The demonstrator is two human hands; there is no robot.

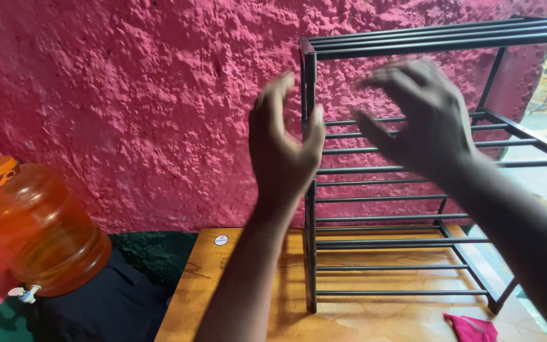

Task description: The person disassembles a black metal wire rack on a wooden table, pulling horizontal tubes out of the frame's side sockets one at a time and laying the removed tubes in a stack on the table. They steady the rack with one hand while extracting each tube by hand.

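A black metal rack (413,171) with several barred shelves stands on a wooden table (223,285) against a rough pink wall. My left hand (283,149) is raised in front of the rack's front left post, fingers apart and holding nothing. My right hand (416,117) hovers in front of the upper shelves, fingers spread and blurred by motion, also holding nothing. I cannot tell whether either hand touches the rack.
An orange translucent water jar (36,231) with a lid and a small white tap sits at the left on a dark cloth. A pink cloth (473,328) lies on the table's near right. An open doorway shows at the far right.
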